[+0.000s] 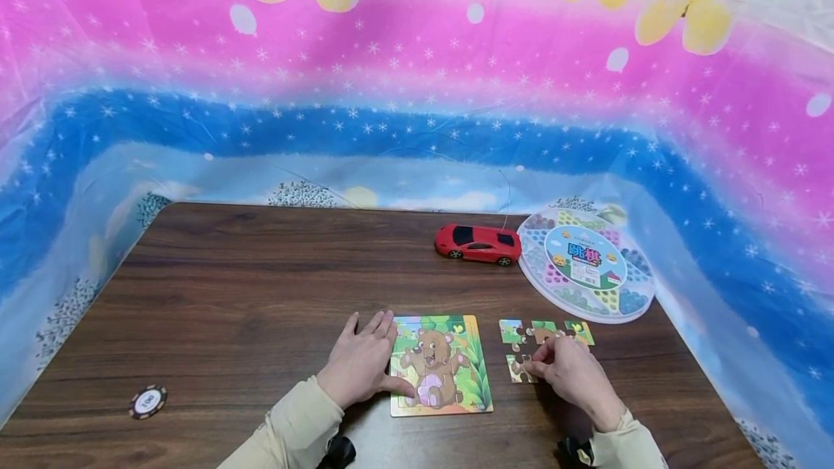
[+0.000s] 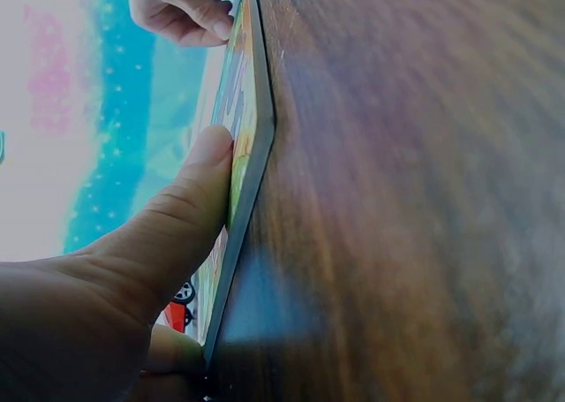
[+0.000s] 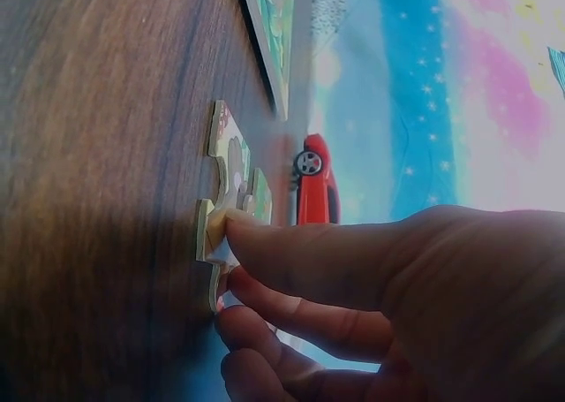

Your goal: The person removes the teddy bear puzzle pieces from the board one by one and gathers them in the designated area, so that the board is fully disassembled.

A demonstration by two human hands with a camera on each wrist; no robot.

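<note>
A square bear puzzle board [image 1: 439, 364] lies flat on the table. My left hand [image 1: 360, 360] rests at its left side, fingers stretched along the edge; in the left wrist view the thumb [image 2: 181, 212] lies on its face. To the right, several loose puzzle pieces [image 1: 510, 331] sit close together. Over them my right hand [image 1: 576, 375] pinches a puzzle piece [image 3: 212, 230] low at the tabletop, thumb on its face and the other fingers curled. My hand partly hides that piece and its neighbours.
A red toy car [image 1: 478, 244] with a thin wire antenna stands behind the board. Touching or close beside it is a round Chinese checkers set [image 1: 586, 266]. A poker chip [image 1: 148, 402] lies at the left. Patterned cloth [image 1: 417, 129] hangs around the table.
</note>
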